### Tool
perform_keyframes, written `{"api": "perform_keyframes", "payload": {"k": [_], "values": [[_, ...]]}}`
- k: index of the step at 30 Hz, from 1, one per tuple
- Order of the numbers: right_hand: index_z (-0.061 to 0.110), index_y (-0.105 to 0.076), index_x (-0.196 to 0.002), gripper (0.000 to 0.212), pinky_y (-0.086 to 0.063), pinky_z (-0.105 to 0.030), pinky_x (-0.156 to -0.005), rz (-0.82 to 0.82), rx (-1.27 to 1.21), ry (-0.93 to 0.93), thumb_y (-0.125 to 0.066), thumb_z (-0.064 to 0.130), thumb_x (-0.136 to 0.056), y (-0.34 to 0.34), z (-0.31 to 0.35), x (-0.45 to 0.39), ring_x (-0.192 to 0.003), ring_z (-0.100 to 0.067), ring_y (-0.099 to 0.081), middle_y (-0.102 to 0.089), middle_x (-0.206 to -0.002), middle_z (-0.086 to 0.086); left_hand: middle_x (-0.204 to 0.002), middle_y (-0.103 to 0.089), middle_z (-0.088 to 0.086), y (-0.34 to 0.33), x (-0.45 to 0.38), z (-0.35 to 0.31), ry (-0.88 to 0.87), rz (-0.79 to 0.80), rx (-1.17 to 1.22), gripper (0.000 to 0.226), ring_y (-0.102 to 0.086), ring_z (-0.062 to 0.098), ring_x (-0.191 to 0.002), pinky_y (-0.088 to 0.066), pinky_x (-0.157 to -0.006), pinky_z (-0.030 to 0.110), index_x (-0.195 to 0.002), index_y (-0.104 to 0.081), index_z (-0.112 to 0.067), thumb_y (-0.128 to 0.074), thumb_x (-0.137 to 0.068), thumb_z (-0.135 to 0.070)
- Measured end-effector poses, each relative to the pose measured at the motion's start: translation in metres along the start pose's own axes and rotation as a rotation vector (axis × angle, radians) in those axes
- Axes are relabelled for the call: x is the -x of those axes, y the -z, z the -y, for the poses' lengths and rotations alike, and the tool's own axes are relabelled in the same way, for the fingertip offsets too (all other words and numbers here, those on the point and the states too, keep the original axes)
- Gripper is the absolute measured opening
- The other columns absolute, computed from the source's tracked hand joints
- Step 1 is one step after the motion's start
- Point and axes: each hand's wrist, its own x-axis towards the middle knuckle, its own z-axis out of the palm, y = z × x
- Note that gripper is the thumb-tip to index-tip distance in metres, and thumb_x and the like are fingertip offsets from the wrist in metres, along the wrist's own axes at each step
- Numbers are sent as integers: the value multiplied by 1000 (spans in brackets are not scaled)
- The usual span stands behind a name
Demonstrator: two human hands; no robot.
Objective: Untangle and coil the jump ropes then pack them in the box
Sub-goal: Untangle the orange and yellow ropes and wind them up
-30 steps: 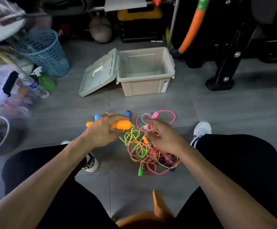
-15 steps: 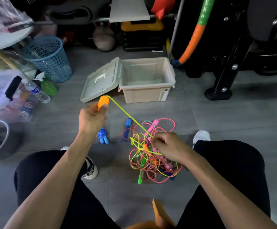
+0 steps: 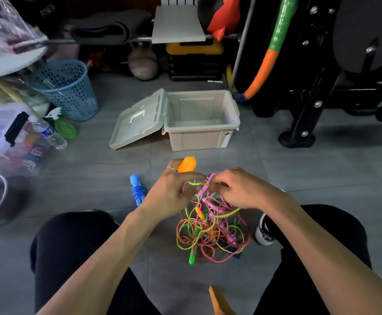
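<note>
A tangle of jump ropes (image 3: 210, 230), pink, yellow-green and orange cords with a green handle sticking out below, lies on the floor between my knees. My left hand (image 3: 171, 192) grips an orange handle (image 3: 186, 164) just above the tangle. My right hand (image 3: 240, 189) pinches the yellow-green cord (image 3: 197, 183) that runs from that handle, close beside my left hand. A coiled blue rope (image 3: 136, 189) lies on the floor to the left. The beige box (image 3: 199, 137) stands open beyond the ropes, its inside bare, its lid (image 3: 137, 120) folded down to the left.
A blue mesh basket (image 3: 65, 87), a water bottle (image 3: 49, 133), a green spray bottle (image 3: 63, 126) and a clear bin (image 3: 1, 133) crowd the left. A black equipment stand (image 3: 299, 133) and a foam-wrapped hoop (image 3: 265, 62) are at the right. My shoe (image 3: 264, 230) is beside the tangle.
My left hand has come back down and to the right with the orange handle, from beside the lid to right next to my right hand. The stretched yellow-green cord has gone slack.
</note>
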Motion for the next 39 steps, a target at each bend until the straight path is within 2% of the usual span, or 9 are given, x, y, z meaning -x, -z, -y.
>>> {"api": "perform_keyframes", "payload": {"k": [4,9,12,16,26,30,33,36,39], "values": [[21,-69,-84,25,-33,-32,-50,-34,-133,67,-53,34,-98,-5,0,-2,-49,-10,-44,-55,-58,1,-110,-50,1,-7,-2,1,45,-67,-20,14,-55,13,-91,-45,-80,22,-95,-77,-26,-73,-84,-19],[20,-58,-66,32,-31,-25,-47,-79,-175,-10,-57,32,-96,-19,-25,13,-44,-5,-40,-52,-52,5,-114,-52,8,23,-15,36,386,-392,-171,14,-60,27,-85,-42,-77,23,-92,-75,-24,-69,-84,-14],[20,-54,-63,33,-29,-21,-46,-155,-276,-29,-55,22,-96,-21,-34,21,-43,-4,-41,-49,-49,12,-115,-56,12,26,-17,48,512,-212,-193,14,-59,26,-83,-40,-75,22,-86,-73,-29,-68,-84,-15],[18,-56,-71,29,-30,-23,-47,-279,-328,110,-52,24,-99,-16,-21,13,-46,-5,-38,-46,-52,9,-127,-46,8,-2,-9,35,471,28,-243,31,-57,24,-101,-38,-84,21,-114,-69,-30,-69,-84,-26],[19,-66,-88,23,-44,-42,-57,-56,-189,85,-51,32,-99,-39,-22,3,-57,-18,-53,-59,-65,-4,-124,-48,-2,-20,0,5,87,-52,-250,28,-58,22,-90,-53,-75,36,-107,-67,-38,-72,-79,-37],[22,-65,-87,23,-45,-44,-58,-33,-190,65,-49,33,-100,-38,-24,4,-60,-26,-55,-60,-68,-9,-117,-51,2,-17,-1,9,186,-210,-238,24,-59,17,-68,-47,-62,25,-92,-71,-34,-80,-71,-42],[24,-67,-95,21,-40,-41,-52,-25,-204,68,-48,28,-101,-37,-24,4,-51,-18,-48,-55,-62,-3,-117,-52,-1,-12,-1,12,73,-76,-120,27,-55,3,-80,-43,-70,16,-99,-72,-40,-80,-75,-31],[22,-67,-93,20,-34,-31,-48,-30,-199,69,-49,24,-101,-37,-22,3,-47,-10,-43,-50,-57,3,-123,-52,-1,-14,2,9,12,44,-166,16,-59,18,-98,-51,-78,33,-99,-74,-34,-72,-84,-30],[29,-61,-78,24,-39,-37,-52,-45,-194,69,-50,28,-100,-38,-18,5,-50,-13,-47,-52,-58,4,-123,-51,2,-19,4,8,-8,1,-393,9,-64,28,-77,-48,-57,34,-94,-72,-30,-67,-87,-34]]}}
